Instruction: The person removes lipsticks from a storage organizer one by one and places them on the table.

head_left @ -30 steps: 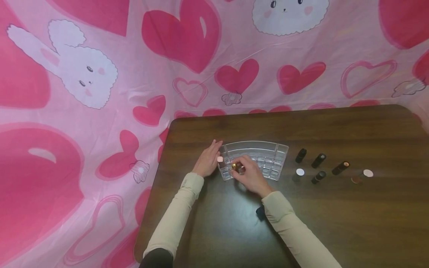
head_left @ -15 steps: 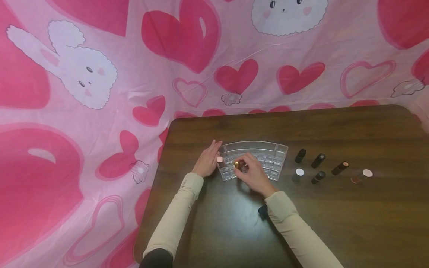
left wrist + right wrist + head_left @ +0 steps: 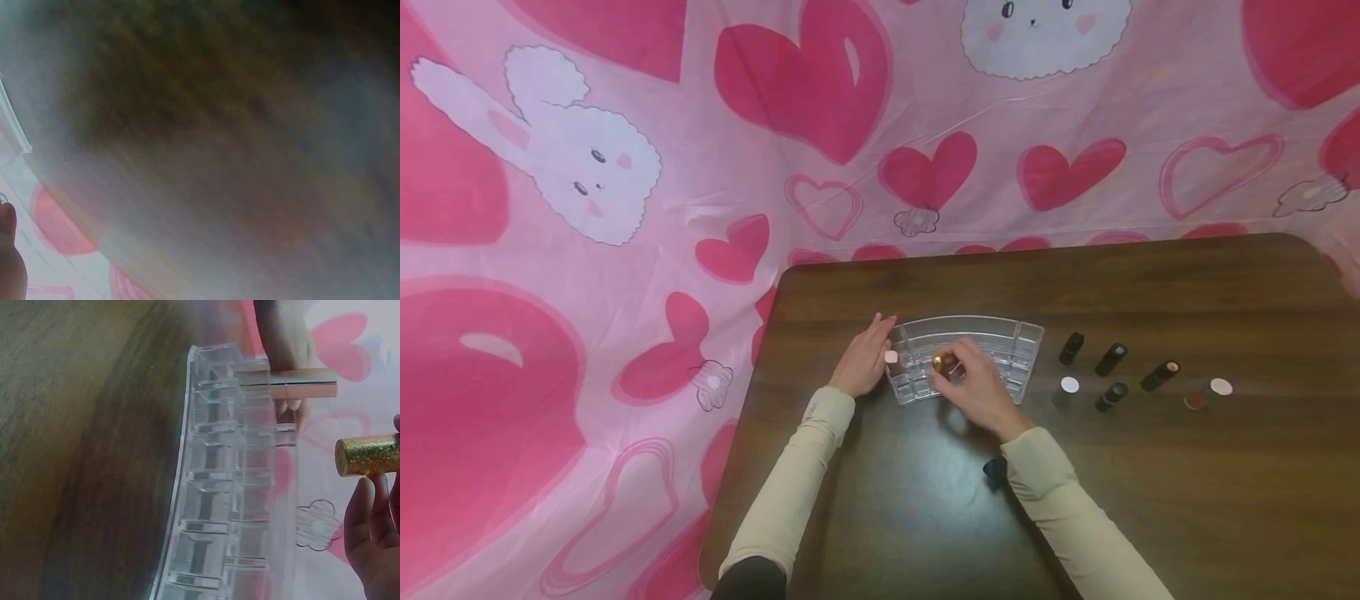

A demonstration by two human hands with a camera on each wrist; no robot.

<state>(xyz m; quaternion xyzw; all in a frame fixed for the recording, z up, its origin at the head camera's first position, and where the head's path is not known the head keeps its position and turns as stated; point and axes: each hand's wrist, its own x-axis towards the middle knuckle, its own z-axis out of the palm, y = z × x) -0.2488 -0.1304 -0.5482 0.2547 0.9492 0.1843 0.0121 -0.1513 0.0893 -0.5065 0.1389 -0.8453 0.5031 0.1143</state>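
Observation:
My right hand (image 3: 977, 383) pinches a gold glittery lipstick tube (image 3: 369, 455) above the clear acrylic organizer (image 3: 958, 325). In the right wrist view the tube is raised away from the small square compartments (image 3: 209, 456). At the organizer's left end, my left hand (image 3: 863, 358) lies against its side with the fingers stretched forward. A pink lipstick (image 3: 306, 391) stands in an end compartment beside that hand. Most of the left wrist view is blurred, with only a bit of a finger (image 3: 7, 250) and a clear plastic edge (image 3: 17, 125) showing.
Right of the organizer stand several black lipstick tubes (image 3: 1112, 359), a white-topped one (image 3: 1070, 386) and a pale-topped one (image 3: 1221, 387). A small black object (image 3: 995, 472) lies beside my right sleeve. A pink heart-print cloth (image 3: 842, 200) hangs behind the brown table (image 3: 887, 517).
My right hand has shifted slightly to the right over the organizer, carrying the gold lipstick tube. My left hand stays at the organizer's left end.

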